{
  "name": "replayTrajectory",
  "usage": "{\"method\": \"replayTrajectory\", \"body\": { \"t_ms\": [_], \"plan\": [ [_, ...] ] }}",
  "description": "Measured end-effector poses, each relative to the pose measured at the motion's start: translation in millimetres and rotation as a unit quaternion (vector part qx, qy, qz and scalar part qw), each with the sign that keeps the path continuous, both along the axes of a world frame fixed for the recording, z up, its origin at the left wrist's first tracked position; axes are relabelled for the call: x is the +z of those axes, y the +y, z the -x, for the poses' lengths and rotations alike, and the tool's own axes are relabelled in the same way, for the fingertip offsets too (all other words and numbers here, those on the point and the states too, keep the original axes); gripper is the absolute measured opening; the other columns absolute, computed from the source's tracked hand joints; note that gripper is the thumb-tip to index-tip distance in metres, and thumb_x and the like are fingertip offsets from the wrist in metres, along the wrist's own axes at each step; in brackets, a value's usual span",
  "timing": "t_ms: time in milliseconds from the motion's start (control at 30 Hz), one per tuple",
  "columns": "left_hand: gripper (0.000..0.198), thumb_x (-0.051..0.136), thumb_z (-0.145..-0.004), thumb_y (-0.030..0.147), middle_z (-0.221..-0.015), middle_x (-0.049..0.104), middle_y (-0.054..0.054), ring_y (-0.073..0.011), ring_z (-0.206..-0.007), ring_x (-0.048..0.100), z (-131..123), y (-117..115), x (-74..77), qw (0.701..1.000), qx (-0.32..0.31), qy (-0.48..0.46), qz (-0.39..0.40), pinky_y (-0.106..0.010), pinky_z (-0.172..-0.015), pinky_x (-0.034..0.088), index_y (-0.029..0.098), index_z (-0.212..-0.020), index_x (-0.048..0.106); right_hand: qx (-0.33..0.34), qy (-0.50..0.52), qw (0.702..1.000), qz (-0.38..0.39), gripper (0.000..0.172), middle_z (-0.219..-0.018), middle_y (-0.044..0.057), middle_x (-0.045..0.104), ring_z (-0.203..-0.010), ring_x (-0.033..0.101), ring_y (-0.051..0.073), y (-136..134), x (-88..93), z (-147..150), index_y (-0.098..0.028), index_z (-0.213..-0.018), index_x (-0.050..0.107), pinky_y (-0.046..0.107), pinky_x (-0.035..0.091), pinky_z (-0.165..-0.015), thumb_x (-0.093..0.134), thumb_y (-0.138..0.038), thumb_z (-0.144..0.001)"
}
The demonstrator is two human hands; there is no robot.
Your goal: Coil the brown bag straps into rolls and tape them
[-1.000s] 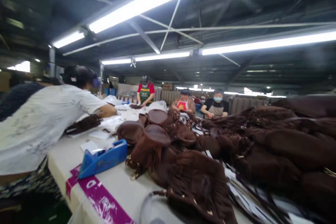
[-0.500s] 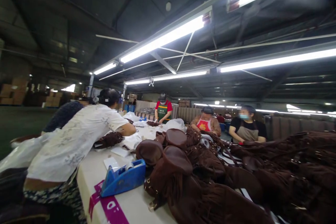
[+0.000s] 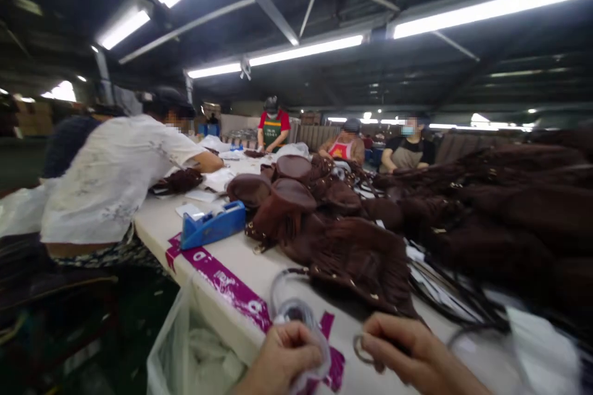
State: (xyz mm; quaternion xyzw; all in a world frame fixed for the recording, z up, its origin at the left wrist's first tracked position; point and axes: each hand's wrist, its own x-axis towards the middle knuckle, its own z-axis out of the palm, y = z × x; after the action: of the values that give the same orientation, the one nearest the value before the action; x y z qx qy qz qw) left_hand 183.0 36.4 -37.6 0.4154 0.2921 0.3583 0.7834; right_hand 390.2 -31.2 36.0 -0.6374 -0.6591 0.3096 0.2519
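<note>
My left hand (image 3: 290, 352) is closed in a pinch near the table's front edge, against a clear, looped plastic piece (image 3: 299, 308) that blurs; its exact kind is hard to tell. To its right, my right hand (image 3: 405, 349) pinches a small dark ring (image 3: 360, 349) between thumb and fingers. Just beyond both hands lies a dark brown leather bag (image 3: 356, 253) with gold-coloured fittings. More brown bags (image 3: 296, 194) are heaped behind it.
A blue tape dispenser (image 3: 213, 225) stands on the white table (image 3: 160, 222), by purple printed tape (image 3: 227, 284). Below the edge hangs a clear plastic bag (image 3: 171, 345). A co-worker in white (image 3: 106, 179) leans over the left side; other people work at the far side.
The view has tipped down, and both my hands now show at the bottom, holding small things. The table's front edge and the hanging plastic bag have come into view.
</note>
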Motion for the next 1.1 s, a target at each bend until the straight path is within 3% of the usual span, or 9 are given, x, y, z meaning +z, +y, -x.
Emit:
{"method": "replayTrajectory", "body": {
  "t_ms": [100, 200, 367, 533, 767, 1100],
  "plan": [
    [0.037, 0.088, -0.046, 0.035, -0.047, 0.052, 0.003, -0.0057, -0.043, 0.038, -4, -5, 6.9, 0.999, -0.001, 0.043, 0.008, -0.019, -0.042, 0.024, 0.013, -0.053, 0.059, 0.009, 0.057, 0.998, -0.006, 0.035, -0.068, 0.000, 0.061, -0.062, 0.049, 0.012, -1, 2.6, 0, -0.017, -0.076, 0.065, 0.023, 0.036, -0.053, 0.053, -0.048, -0.088],
    [0.036, 0.086, -0.047, 0.035, -0.048, 0.051, 0.003, -0.0056, -0.043, 0.037, -4, -12, 13.1, 0.997, -0.017, 0.074, 0.006, -0.019, -0.044, 0.022, 0.013, -0.054, 0.058, 0.022, 0.097, 0.995, -0.007, 0.032, -0.069, 0.001, 0.063, -0.064, 0.051, 0.012, -5, 6.3, 2, -0.016, -0.076, 0.066, 0.022, 0.037, -0.056, 0.055, -0.043, -0.088],
    [0.040, 0.083, -0.052, 0.043, -0.047, 0.047, 0.004, -0.0056, -0.044, 0.033, -6, -14, 9.8, 0.995, -0.041, 0.086, -0.029, -0.020, -0.044, 0.019, 0.013, -0.054, 0.057, 0.036, 0.113, 0.993, -0.002, 0.026, -0.068, 0.001, 0.066, -0.062, 0.054, 0.011, -8, 6.4, 5, -0.014, -0.077, 0.069, 0.021, 0.038, -0.056, 0.059, -0.036, -0.087],
    [0.043, 0.081, -0.057, 0.049, -0.048, 0.046, 0.003, -0.0063, -0.046, 0.033, -10, -13, 6.5, 0.992, -0.076, 0.086, -0.060, -0.020, -0.046, 0.021, 0.013, -0.054, 0.057, 0.036, 0.118, 0.992, -0.018, 0.025, -0.068, 0.001, 0.066, -0.062, 0.055, 0.011, -5, 2.8, 3, -0.014, -0.079, 0.070, 0.020, 0.040, -0.056, 0.059, -0.035, -0.087],
    [0.035, 0.081, -0.061, 0.044, -0.057, 0.057, 0.000, -0.0086, -0.052, 0.041, -8, -12, 2.8, 0.990, -0.101, 0.080, -0.059, -0.021, -0.051, 0.029, 0.012, -0.063, 0.066, 0.042, 0.127, 0.991, -0.015, 0.022, -0.067, -0.001, 0.065, -0.061, 0.054, 0.010, -8, -0.4, -2, -0.015, -0.077, 0.069, 0.019, 0.038, -0.055, 0.058, -0.031, -0.087],
    [0.032, 0.084, -0.051, 0.029, -0.053, 0.057, 0.001, -0.0073, -0.045, 0.043, -11, -13, -8.2, 0.993, -0.104, 0.056, -0.017, -0.019, -0.045, 0.029, 0.014, -0.059, 0.058, 0.035, 0.100, 0.994, -0.027, 0.023, -0.065, -0.001, 0.063, -0.059, 0.049, 0.010, -15, 1.9, 1, -0.014, -0.076, 0.070, 0.019, 0.035, -0.052, 0.060, -0.032, -0.085]
  ]
}}
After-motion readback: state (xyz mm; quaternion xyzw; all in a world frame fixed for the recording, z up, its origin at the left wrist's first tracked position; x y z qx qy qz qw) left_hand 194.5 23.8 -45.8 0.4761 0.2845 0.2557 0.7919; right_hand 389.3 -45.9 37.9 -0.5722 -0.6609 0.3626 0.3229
